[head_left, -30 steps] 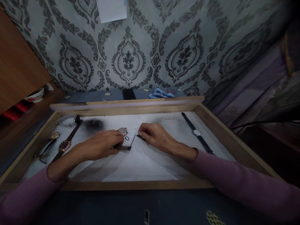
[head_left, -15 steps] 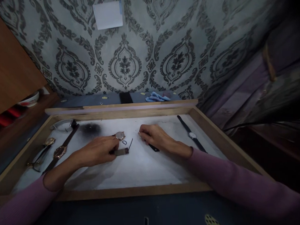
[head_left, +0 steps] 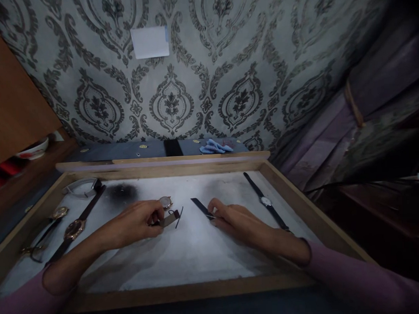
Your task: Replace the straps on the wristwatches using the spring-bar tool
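Observation:
My left hand (head_left: 139, 221) is closed in a pinch on a brownish-grey watch strap (head_left: 170, 219), whose dark end points right. A thin dark strip (head_left: 179, 217) crosses that end. Just beyond the fingers lies a watch case (head_left: 165, 203) with a pale dial and rose-gold rim. Right of it, a black watch strap (head_left: 200, 207) lies slanted on the white surface. The fingers of my right hand (head_left: 229, 218) are pinched together at its near end. A thin silvery piece (head_left: 211, 217) shows at those fingertips; its kind is too small to make out.
A shallow wooden tray (head_left: 187, 294) with a white bottom surrounds both hands. At its left lie several watches, including a brown-strapped one (head_left: 74, 229); a dark-strapped watch (head_left: 266, 201) lies right. Behind the tray are a blue cloth (head_left: 215, 146) and a patterned wall.
My view has tipped up slightly. My right hand has slid nearer and rightward along the black strap, uncovering its far end. The strap in my left hand has turned, its end now angled upward.

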`<state>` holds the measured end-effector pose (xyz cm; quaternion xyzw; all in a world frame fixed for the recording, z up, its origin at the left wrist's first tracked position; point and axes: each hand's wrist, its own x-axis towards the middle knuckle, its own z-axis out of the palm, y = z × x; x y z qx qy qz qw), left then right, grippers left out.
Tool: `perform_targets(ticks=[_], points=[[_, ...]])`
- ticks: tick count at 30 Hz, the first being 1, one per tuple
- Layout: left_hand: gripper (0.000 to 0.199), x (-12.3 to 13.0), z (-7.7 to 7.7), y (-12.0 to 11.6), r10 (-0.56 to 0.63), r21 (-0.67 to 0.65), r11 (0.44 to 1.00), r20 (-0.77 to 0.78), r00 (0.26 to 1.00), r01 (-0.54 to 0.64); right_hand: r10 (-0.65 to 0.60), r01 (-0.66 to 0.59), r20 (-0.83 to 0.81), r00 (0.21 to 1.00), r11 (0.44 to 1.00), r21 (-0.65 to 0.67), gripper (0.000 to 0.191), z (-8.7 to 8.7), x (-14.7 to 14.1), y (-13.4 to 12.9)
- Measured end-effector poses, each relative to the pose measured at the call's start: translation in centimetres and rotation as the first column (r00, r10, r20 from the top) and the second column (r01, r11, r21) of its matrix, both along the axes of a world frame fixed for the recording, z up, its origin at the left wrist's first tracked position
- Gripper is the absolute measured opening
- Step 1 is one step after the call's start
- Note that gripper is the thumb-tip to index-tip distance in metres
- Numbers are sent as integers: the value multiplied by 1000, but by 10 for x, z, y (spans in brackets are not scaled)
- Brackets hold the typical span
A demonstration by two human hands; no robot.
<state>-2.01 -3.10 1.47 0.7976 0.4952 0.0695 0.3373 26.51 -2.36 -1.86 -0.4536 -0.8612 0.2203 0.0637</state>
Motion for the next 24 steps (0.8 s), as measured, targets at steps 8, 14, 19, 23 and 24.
perform_targets(ticks=[8,14,19,23,24], points=[[16,3,-5,4,119,-143,985,196,973,-92,-10,-4,110,994,993,120,23,1,-7,24],[13,7,-7,2,135,-106,988,226,965,-113,-71,63,34,997,982,180,37,1,-21,49],[13,14,-4,-1,180,-44,984,202,963,-175,-151,122,-423,893,988,-96,41,0,-39,24],[16,23,-1,-1,257,-19,965,245,935,-261,-478,70,-558,678,798,-599,25,1,-57,0],[16,25,-1,-1,263,-20,963,261,929,-267,-532,41,-540,653,736,-675,20,2,-61,-4]])
